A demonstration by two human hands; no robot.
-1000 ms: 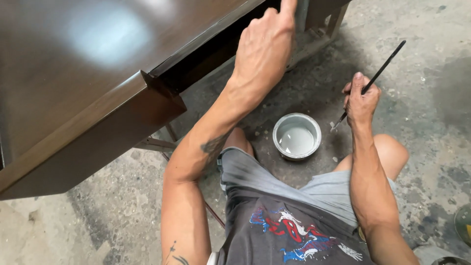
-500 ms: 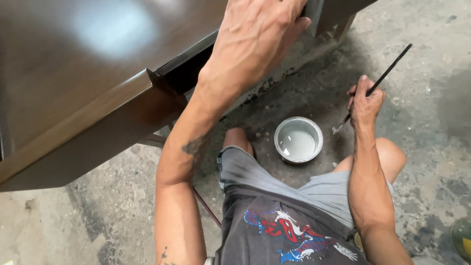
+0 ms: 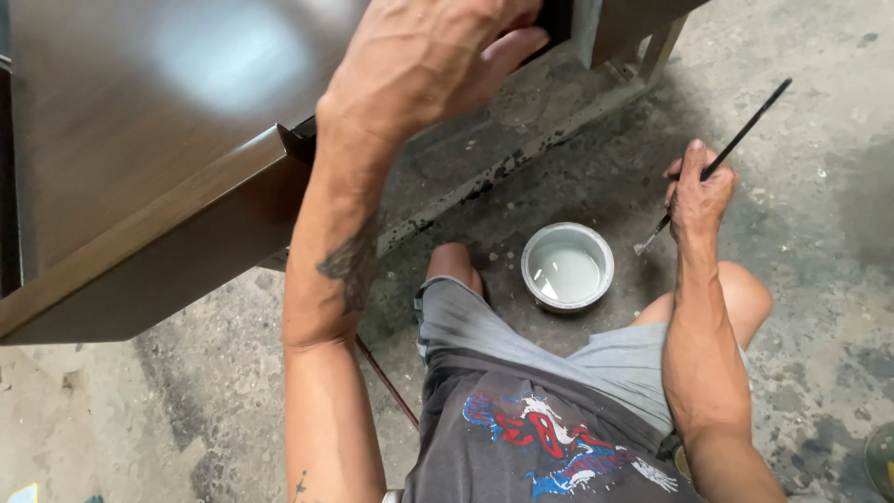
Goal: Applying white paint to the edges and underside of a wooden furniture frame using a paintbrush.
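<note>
Your left hand is raised against the glossy dark brown wooden furniture panel, fingers curled together over its far edge by a dark opening. Your right hand pinches a thin black-handled brush between thumb and fingers, its pale bristle tip pointing down, just beside the round metal bowl of whitish liquid, not touching it. The bowl sits on the stained concrete floor between your bent knees.
</note>
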